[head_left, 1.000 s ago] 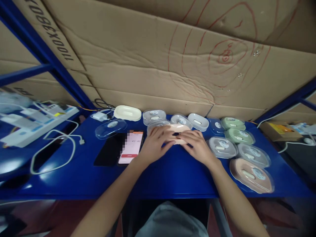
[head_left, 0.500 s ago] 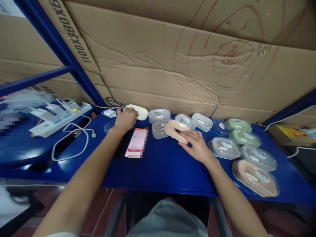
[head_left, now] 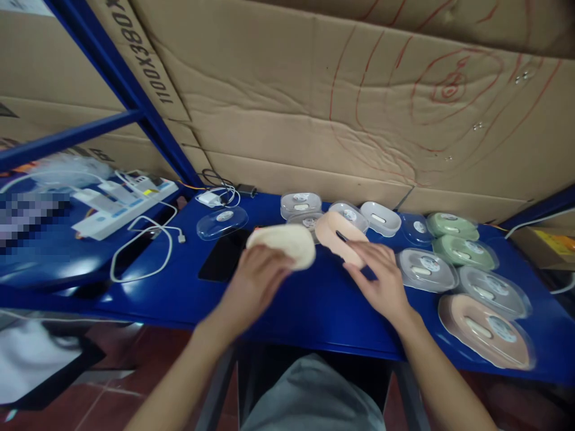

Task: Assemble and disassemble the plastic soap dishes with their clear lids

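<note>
Your left hand (head_left: 260, 278) has fingers closed on the near edge of the cream dish (head_left: 296, 239), which is tilted over the table's middle-left, by the dark slab (head_left: 218, 260). That one-edge hold could let it twist or slip, and a drop would probably land on the slab. To the right, your right hand (head_left: 380, 278) pinches the peach shell (head_left: 330, 233) at its near end; a dark mark shows by your fingertips — slot or object, I cannot tell. The shell's far end reaches in front of the covered grey boxes at the back, so a careless swing might knock one. Bringing the hands together too fast could clash the two rims.

Across the blue table (head_left: 309, 311), from the left: a power strip (head_left: 121, 209), a clear lid (head_left: 222, 222), grey boxes (head_left: 300, 203) behind your hands, then green boxes (head_left: 465, 251) and a covered peach box (head_left: 485, 332) — all on the right. Cardboard (head_left: 269, 108) walls the back; reddish floor tiles (head_left: 114, 407) show below.
</note>
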`<state>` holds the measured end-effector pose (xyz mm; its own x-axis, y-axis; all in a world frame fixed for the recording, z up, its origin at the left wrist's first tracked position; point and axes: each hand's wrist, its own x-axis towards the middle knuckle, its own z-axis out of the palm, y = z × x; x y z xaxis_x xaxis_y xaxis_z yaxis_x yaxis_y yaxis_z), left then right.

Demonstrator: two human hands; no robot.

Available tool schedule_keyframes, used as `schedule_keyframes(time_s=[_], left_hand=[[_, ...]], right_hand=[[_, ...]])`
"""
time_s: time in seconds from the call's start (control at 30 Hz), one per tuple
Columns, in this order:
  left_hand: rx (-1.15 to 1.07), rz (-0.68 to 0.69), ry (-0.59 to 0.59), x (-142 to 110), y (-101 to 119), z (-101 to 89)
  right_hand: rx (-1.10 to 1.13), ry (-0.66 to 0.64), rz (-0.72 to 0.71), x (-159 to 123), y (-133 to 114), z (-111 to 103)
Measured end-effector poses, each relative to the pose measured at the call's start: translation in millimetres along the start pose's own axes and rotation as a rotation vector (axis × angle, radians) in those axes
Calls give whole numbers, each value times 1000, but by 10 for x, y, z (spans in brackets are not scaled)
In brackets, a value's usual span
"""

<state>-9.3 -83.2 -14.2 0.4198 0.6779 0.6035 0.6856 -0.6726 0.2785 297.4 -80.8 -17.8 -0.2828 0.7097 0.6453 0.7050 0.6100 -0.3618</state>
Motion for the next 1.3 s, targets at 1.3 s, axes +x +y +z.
schedule_keyframes(time_s=[1.3], left_hand=[[59,-111,-39,-649,372,242]], right_hand=[[-17,-435,-61,-880,-532,78]])
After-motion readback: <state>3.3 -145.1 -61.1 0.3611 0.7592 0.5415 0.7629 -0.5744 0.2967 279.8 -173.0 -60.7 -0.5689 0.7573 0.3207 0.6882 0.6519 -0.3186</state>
